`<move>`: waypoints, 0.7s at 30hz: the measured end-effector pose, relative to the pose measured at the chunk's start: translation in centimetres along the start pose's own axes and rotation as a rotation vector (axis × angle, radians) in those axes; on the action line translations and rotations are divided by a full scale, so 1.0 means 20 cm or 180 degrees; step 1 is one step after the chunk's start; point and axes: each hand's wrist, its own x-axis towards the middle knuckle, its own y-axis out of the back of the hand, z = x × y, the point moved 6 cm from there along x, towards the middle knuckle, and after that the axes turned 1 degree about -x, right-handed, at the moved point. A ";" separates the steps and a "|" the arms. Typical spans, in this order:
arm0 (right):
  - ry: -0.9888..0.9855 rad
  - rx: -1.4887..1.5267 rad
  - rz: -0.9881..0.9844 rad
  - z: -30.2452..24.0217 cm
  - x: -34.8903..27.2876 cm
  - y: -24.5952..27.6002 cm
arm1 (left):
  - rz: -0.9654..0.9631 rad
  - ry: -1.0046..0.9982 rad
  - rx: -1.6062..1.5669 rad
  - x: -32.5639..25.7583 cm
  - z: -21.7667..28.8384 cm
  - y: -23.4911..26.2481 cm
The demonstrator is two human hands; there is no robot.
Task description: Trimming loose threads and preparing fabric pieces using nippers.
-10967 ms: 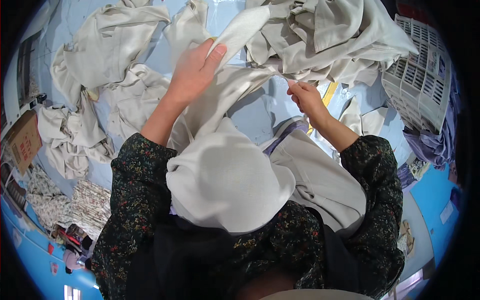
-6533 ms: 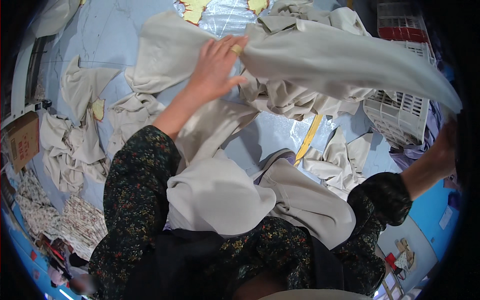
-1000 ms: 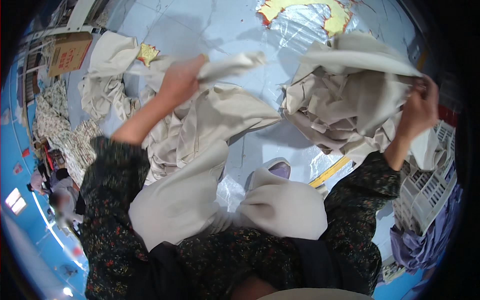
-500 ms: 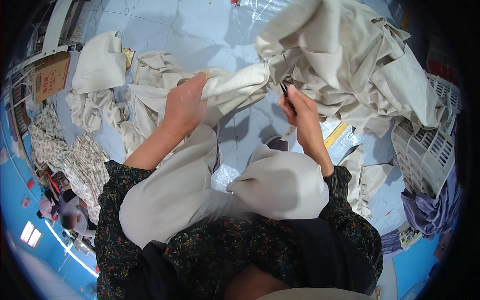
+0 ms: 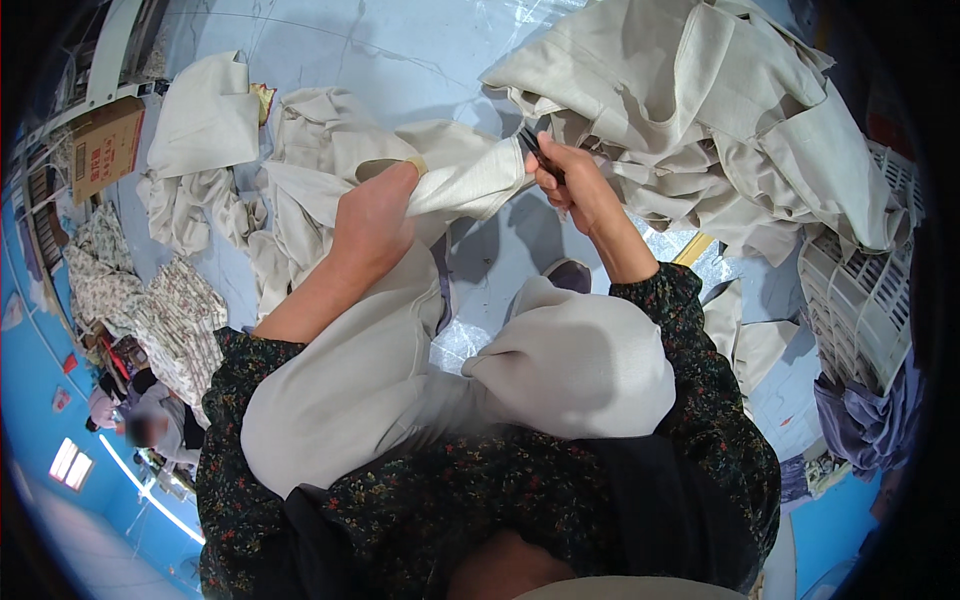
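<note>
hands (image 5: 375, 218) at beige cloth (image 5: 470, 180), red-lettered cardboard box (image 5: 108, 148)

The fingertips of the left hand (image 5: 375, 220) are hidden from us. The right hand (image 5: 575, 182) covers the grip of the dark snips (image 5: 534, 146), and we cannot tell whether their tips touch the pale cloth (image 5: 468, 184). Our view's top edge cuts off the heap (image 5: 660, 80), which hides part of the basket (image 5: 862, 310) by the floor's (image 5: 425, 50) right edge. A knee (image 5: 590, 360) hides part of one shoe (image 5: 568, 275).
</note>
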 end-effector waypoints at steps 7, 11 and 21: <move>0.0523 -0.0075 -0.0044 -0.06 0.07 0.05 | 0.0015 0.0045 -0.0151 0.02 -0.06 -0.05; 0.2586 -0.1577 0.1313 -0.38 -0.08 0.17 | -0.0570 0.0137 0.0915 0.01 -0.32 -0.24; 0.1541 -0.5073 0.2892 -0.49 -0.18 0.59 | -0.0925 0.1971 0.1480 -0.91 -1.41 -0.33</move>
